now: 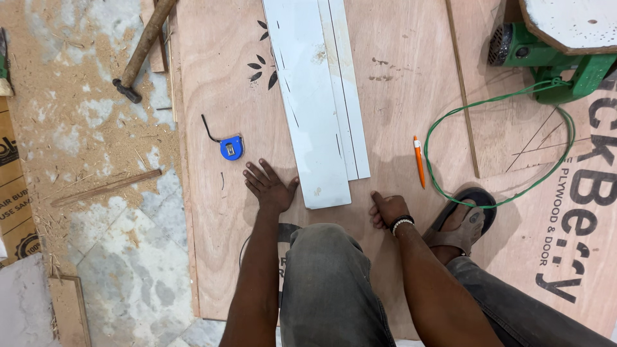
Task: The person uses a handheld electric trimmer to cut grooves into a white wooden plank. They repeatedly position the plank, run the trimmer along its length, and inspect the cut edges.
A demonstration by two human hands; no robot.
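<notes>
White laminate strip (308, 103) runs lengthwise away, near end beside left hand (268, 187).

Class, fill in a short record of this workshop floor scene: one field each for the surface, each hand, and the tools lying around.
Surface: plywood sheet on a dusty floor
Left hand: flat on the plywood, fingers spread, beside the white strips
Right hand: closed in a fist on the plywood, holding nothing visible
Tools: blue tape measure, orange pen, hammer
Other: green cable looped near a sandalled foot
</notes>
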